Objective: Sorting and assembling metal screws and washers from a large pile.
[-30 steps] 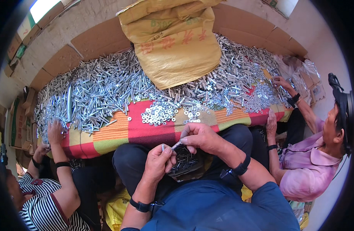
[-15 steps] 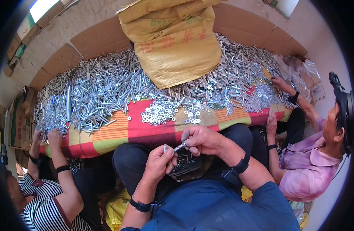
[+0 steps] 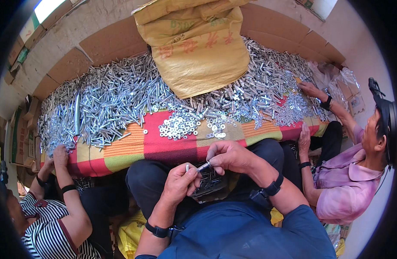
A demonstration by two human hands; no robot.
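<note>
Above my lap, my left hand is closed on the near end of a shiny metal bolt. A second short metal rod sticks up between its thumb and fingers. With thumb and fingertips, my right hand pinches the bolt's other end; any small part there is covered by the fingers. Beyond my hands, a heap of white-silver washers lies on a checked blanket. Behind it spreads a big pile of metal bolts.
A yellow woven sack lies over the pile's middle, against cardboard. One co-worker's hands are at the blanket's left edge. At right, another co-worker's hand reaches over the pile. Below my hands stands a container of bolts.
My right hand has shifted slightly right, still pinching the bolt; my left hand has barely moved. The right co-worker's far hand moved left and farther over the pile. The left co-worker's hands came closer together.
</note>
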